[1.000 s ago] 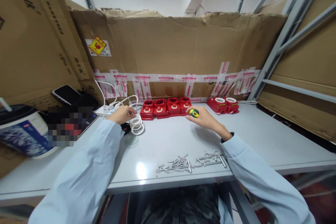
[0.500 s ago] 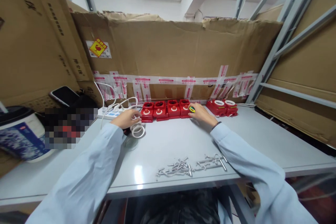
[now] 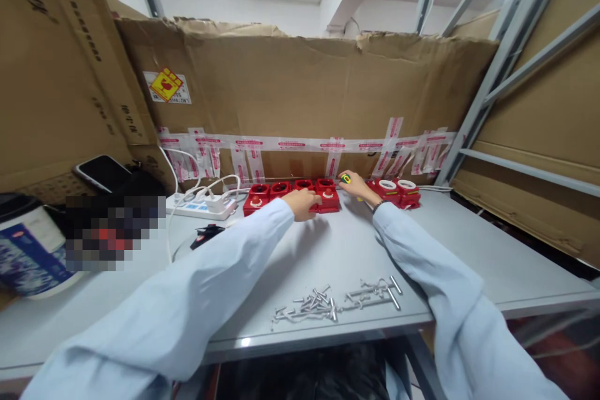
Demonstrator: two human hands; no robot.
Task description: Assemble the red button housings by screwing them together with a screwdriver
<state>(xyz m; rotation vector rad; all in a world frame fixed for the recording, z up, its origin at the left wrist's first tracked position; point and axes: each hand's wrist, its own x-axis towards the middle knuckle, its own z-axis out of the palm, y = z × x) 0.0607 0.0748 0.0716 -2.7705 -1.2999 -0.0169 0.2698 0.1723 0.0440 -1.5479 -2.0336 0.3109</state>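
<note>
My left hand (image 3: pixel 304 203) reaches over the front of a row of red housings, its fingers curled against the left side of the right-end red housing (image 3: pixel 329 201). It covers part of the neighbouring housings. To the right of this row, my right hand (image 3: pixel 357 186) is closed around a tool with a yellow, green and black handle (image 3: pixel 345 179); the tool's working end cannot be made out. Another red housing (image 3: pixel 255 201) at the row's left end shows a round dark opening and a red knob with a white ring.
Two red housings with white rings (image 3: pixel 387 185) stand right of my right hand. Loose metal screws (image 3: pixel 315 303) and metal rods lie near the front edge. At left are a power strip (image 3: pixel 187 207), a black object (image 3: pixel 206 235), a phone (image 3: pixel 102 173) and a bucket (image 3: pixel 32 250). Cardboard (image 3: pixel 281 87) stands behind.
My left hand has moved right from the white rings to the red housings, and its sleeve now hides the rings. My right hand has drawn slightly away from the row, still holding the tool.
</note>
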